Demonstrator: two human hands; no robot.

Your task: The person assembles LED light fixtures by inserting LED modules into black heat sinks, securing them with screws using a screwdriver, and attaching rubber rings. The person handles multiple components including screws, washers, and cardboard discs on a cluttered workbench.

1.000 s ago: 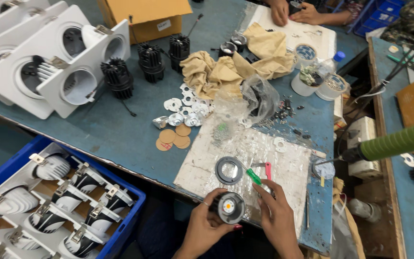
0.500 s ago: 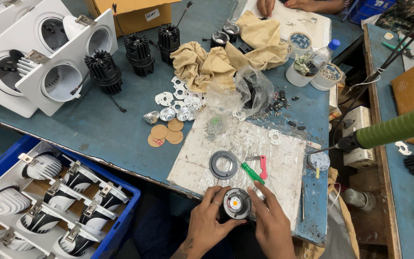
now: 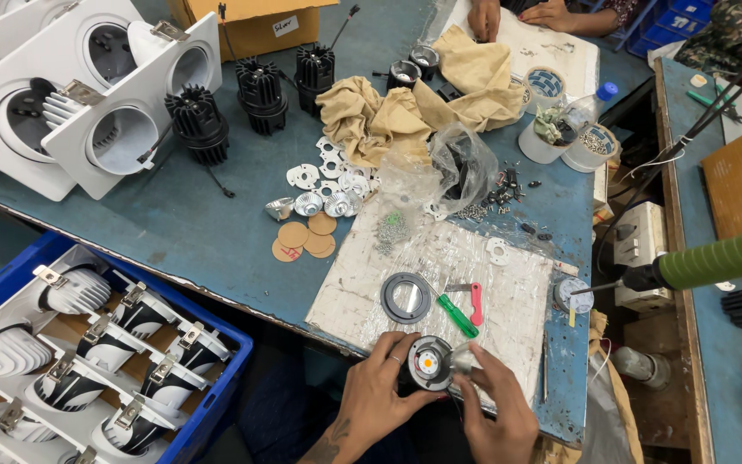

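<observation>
My left hand (image 3: 378,388) and my right hand (image 3: 493,406) both grip a small round lamp module (image 3: 428,363) with an orange disc in a silver ring, held at the near edge of the blue table (image 3: 216,223). My right fingers pinch its right side. Just beyond it on a worn white mat (image 3: 474,266) lie a black ring (image 3: 407,298), a green-handled screwdriver (image 3: 457,315) and a small red tool (image 3: 476,302).
Black finned heat sinks (image 3: 261,94), white lamp housings (image 3: 88,112), silver reflectors (image 3: 324,204), brown discs (image 3: 304,238), tan cloths (image 3: 405,103) and a plastic bag (image 3: 453,167) lie farther back. A blue crate (image 3: 216,395) of fittings stands at lower left. Another person's hands (image 3: 517,13) rest at the far edge.
The view has shifted slightly, so the table items sit lower in the frame. My hands keep holding the lamp module, with the right fingers shifting on its right side.
</observation>
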